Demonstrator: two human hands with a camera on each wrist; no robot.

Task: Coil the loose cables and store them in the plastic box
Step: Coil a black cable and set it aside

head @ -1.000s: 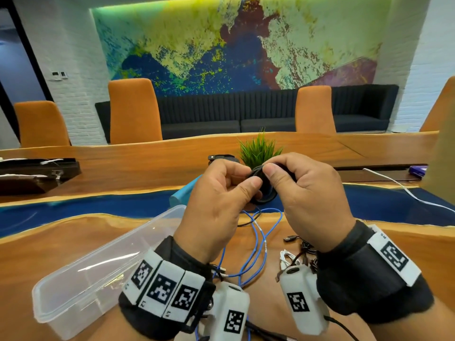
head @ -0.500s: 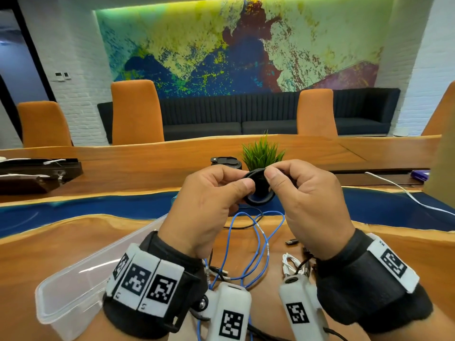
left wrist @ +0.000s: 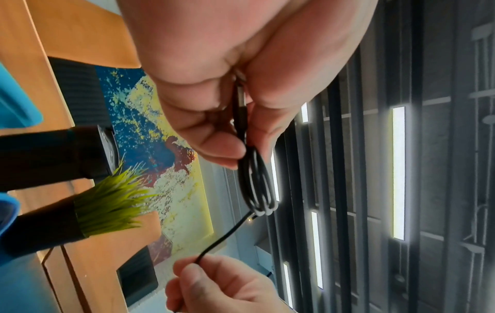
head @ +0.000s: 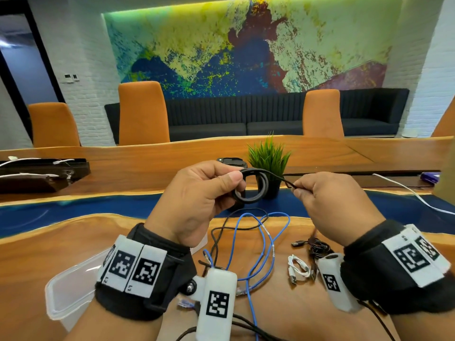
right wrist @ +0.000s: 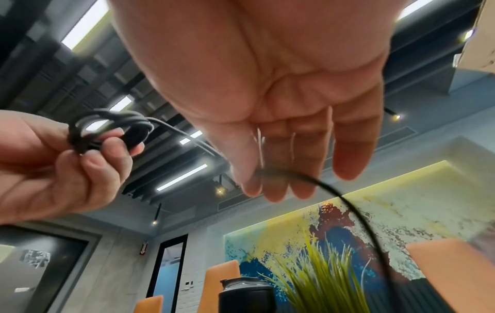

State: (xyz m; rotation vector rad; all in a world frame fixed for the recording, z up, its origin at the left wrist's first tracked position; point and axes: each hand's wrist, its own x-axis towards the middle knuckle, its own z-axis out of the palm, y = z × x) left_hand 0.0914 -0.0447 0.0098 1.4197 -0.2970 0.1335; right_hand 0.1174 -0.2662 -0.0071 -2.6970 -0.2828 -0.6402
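Observation:
My left hand (head: 232, 179) pinches a small black cable coil (head: 248, 187) in the air above the table, between thumb and fingers. A thin tail runs from the coil to my right hand (head: 299, 189), which pinches it a short way to the right. In the left wrist view the coil (left wrist: 257, 186) hangs from the fingertips (left wrist: 222, 152), and the tail (left wrist: 222, 239) leads down to the right hand (left wrist: 198, 269). The clear plastic box (head: 69, 291) lies at the lower left, partly hidden by my left wrist. It shows nothing inside.
On the wooden table below lie a loose blue cable (head: 264, 242), a thin black cable (head: 220, 232), a small white USB cable (head: 298, 267) and a tangled black cable (head: 317, 247). A potted plant (head: 268, 158) and a black mug (head: 231, 163) stand behind the hands.
The hands were together on the coil. The right hand has since moved right, drawing a short tail of cable out of it, while the left keeps hold of the coil.

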